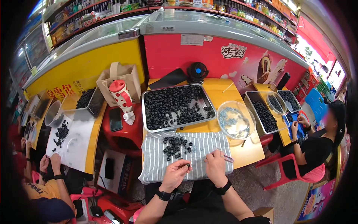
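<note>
My left hand [175, 174] pinches a small black ring-shaped piece [188, 165] between thumb and fingers above the striped cloth. To its right, my right hand [216, 165] is closed, with a slim pinkish see-through tool [227, 159] sticking out past its fingers; its tip is hidden. Just beyond my hands, a loose pile of black ring-shaped pieces [173, 146] lies on the grey and white striped cloth [153, 158]. Behind the cloth stands a metal tray [179, 129] full of the same pieces. A round clear tub [252, 130] at its right holds tiny pale-blue bits.
A black fan [197, 71] stands behind the tray. On a red stool at left are a spotted tumbler [121, 96], a phone [115, 119] and a paper bag [133, 72]. People work at tables on both sides; a pink chair [298, 170] is at right.
</note>
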Demonstrator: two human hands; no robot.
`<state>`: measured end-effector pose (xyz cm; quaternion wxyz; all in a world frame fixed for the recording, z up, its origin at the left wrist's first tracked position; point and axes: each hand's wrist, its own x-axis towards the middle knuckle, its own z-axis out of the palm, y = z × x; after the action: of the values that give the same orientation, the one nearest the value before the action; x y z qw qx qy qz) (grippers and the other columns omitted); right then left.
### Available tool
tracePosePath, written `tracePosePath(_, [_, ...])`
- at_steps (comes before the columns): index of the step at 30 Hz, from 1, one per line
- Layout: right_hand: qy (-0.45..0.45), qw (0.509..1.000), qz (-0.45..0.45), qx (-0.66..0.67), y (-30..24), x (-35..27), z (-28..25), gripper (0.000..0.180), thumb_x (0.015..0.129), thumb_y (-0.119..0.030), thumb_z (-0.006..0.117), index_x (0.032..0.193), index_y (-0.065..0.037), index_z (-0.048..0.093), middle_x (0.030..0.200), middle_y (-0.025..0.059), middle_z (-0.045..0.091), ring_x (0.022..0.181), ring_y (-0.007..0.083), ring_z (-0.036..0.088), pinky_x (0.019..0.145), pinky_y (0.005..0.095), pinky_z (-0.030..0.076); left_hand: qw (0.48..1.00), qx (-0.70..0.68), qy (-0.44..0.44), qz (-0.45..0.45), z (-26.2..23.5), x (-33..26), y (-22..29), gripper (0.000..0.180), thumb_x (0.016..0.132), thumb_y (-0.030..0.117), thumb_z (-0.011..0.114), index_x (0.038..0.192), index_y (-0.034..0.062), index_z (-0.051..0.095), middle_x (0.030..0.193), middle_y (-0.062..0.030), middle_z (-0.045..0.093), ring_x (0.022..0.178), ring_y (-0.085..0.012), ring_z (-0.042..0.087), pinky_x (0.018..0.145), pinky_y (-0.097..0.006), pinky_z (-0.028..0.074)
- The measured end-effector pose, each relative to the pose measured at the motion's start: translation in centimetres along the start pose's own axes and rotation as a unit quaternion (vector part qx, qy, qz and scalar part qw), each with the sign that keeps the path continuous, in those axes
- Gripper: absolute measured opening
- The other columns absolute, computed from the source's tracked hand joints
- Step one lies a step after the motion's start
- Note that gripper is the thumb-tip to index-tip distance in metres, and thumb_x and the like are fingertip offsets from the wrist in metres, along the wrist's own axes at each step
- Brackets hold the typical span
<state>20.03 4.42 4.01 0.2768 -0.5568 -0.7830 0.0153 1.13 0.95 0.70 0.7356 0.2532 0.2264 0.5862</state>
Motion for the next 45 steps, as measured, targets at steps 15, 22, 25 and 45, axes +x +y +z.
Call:
tracePosePath(15, [-0.022, 0.882, 0.097, 0.46, -4.2, 0.0, -0.7, 0.01, 0.079, 0.003, 0.069, 0.076, -0.001, 0.059, 0.071, 0.0032, 0.06, 0.063, 0.0066, 0.057, 0.054, 0.022, 0.043, 1.0, -0.024, 0.006, -0.003, -0.1, -0.1, 0.0, 0.019, 0.09, -0.001, 0.057, 0.108, -0.0048, 0.06, 0.096, -0.011, 0.065, 0.082, -0.0157, 0.063, 0.074, -0.025, 0.052])
tracePosePath(22, [0.039, 0.941, -0.017, 0.336, -6.1, 0.2, 0.3, 0.012, 0.075, -0.001, 0.071, 0.073, -0.002, 0.06, 0.066, 0.0073, 0.057, 0.056, 0.0173, 0.056, 0.05, 0.0276, 0.043, 0.999, -0.033, 0.004, -0.017, -0.6, -0.4, 0.0, 0.02, 0.089, -0.003, 0.057, 0.108, -0.0058, 0.06, 0.098, -0.0112, 0.065, 0.082, -0.0146, 0.063, 0.073, -0.025, 0.053])
tracePosePath(25, [0.023, 0.938, 0.01, 0.345, -6.1, 0.3, 0.3, 0.013, 0.075, -0.001, 0.071, 0.072, -0.002, 0.059, 0.064, 0.0077, 0.056, 0.055, 0.0189, 0.055, 0.05, 0.0282, 0.042, 0.999, -0.041, -0.018, -0.012, -0.7, -0.3, 0.0, 0.02, 0.089, -0.003, 0.057, 0.108, -0.0055, 0.06, 0.098, -0.0113, 0.065, 0.083, -0.0148, 0.063, 0.074, -0.025, 0.053])
tracePosePath(45, [-0.001, 0.982, -0.048, 0.181, -5.9, 3.9, 0.3, 0.011, 0.078, -0.004, 0.063, 0.089, -0.004, 0.064, 0.074, 0.0126, 0.057, 0.06, 0.0313, 0.059, 0.052, 0.0387, 0.045, 0.985, -0.168, 0.025, -0.024, -1.1, -1.1, 0.2, 0.022, 0.09, -0.001, 0.056, 0.111, -0.0025, 0.06, 0.099, -0.01, 0.064, 0.082, -0.0181, 0.062, 0.073, -0.028, 0.051])
